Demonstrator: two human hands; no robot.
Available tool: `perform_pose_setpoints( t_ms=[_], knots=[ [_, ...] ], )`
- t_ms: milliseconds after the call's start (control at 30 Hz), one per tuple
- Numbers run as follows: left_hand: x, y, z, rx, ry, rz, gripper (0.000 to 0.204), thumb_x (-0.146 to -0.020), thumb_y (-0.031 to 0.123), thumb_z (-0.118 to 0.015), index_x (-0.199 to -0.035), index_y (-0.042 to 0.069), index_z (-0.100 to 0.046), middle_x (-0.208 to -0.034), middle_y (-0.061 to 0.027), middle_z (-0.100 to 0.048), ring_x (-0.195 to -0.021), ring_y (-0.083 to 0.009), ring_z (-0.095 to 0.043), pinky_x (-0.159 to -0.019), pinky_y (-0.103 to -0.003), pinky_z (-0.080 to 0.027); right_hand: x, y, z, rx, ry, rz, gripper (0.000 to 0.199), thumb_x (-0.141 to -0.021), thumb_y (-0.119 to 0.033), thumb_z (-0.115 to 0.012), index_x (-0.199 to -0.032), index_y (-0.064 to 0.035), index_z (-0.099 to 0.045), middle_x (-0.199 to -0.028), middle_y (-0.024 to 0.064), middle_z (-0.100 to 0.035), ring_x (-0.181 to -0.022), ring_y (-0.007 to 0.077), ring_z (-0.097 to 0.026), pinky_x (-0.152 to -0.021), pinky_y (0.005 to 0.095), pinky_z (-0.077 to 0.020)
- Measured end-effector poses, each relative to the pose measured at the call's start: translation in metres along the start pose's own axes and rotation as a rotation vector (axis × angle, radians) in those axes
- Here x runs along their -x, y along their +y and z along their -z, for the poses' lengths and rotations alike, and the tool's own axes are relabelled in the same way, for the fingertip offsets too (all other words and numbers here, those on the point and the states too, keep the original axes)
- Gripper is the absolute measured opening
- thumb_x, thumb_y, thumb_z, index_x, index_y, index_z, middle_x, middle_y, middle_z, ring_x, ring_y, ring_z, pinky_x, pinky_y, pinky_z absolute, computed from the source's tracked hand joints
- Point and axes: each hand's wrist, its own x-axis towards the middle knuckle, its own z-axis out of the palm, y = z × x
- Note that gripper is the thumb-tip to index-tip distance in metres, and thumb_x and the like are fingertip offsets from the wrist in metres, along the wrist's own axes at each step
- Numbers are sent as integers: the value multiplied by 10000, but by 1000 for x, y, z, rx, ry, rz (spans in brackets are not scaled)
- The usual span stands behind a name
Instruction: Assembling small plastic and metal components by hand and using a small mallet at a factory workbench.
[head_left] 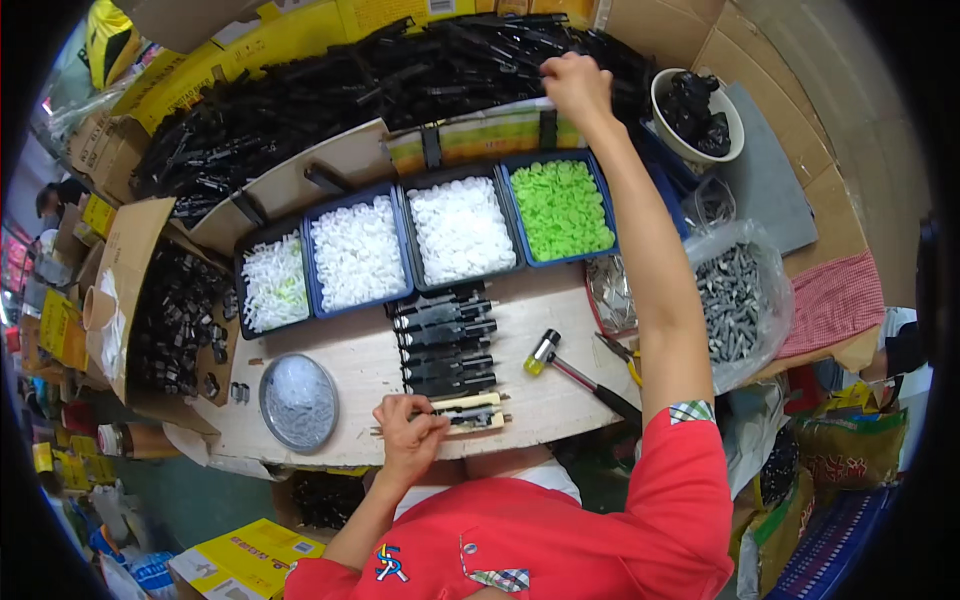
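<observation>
Near the table's front edge, my left hand [407,432] is closed, its fingertips pinched at the left end of a cream-and-grey strip-shaped part [475,414]. What lies between those fingertips is hidden. Just beyond it is a row of several flat black parts [445,347] with metal ends. My right hand [578,88] reaches far across, fingers curled, at the right part of a long heap of black plastic pieces [400,75]. Anything inside these fingers is too small or hidden to make out.
Trays of white strips [275,285], white pieces [357,250], white caps [462,230] and green caps [558,210] stand midway. A round dish [299,402], mallet [575,375], pliers [618,348], bag of grey parts [742,300] and white bowl [735,135] surround the workspace.
</observation>
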Motion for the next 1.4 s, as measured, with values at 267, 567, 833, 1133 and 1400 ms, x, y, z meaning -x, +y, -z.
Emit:
perform_pose_setpoints(
  t_ms=[267,567,833,1133,1400],
  knots=[
    [-3,2,1,-3,-21,-7,101,-609,102,-712,-673,109,-634,-815,-15,-542,-827,-204,-456,-742,-351,-280,-38,-36,-35,-252,-371,-104,288,-737,-197,-653,-1024,-182,-633,-982,76,-634,-994,264,-554,-868,494,-308],
    [0,-3,2,9,-15,-7,104,-613,112,-711,-686,115,-636,-819,-10,-541,-834,-206,-459,-750,-358,-280,-35,-47,21,-582,-89,97,327,-727,-243,-680,-1009,-105,-589,-896,72,-613,-866,223,-570,-774,342,-403],
    [-1,-6,-1,24,11,-28,92,-629,109,-687,-701,127,-633,-832,-7,-534,-863,-210,-454,-763,-366,-270,8,-99,16,-438,-307,415,304,-674,-146,-711,-917,-66,-547,-907,113,-527,-869,291,-550,-767,354,-451],
    [3,-1,-1,17,39,-77,72,-636,113,-675,-688,115,-624,-824,-9,-531,-840,-210,-449,-752,-359,-268,87,-116,2,-562,-222,397,218,-762,-163,-652,-921,-30,-584,-844,121,-572,-805,294,-571,-718,351,-448],
    [13,-3,-2,-8,53,-47,74,-653,127,-669,-702,117,-615,-876,-19,-525,-890,-225,-453,-765,-369,-274,160,-92,41,-1090,-451,-180,405,-843,-124,-578,-1208,-33,-430,-921,10,-529,-803,71,-472,-669,198,-388]
  ],
)
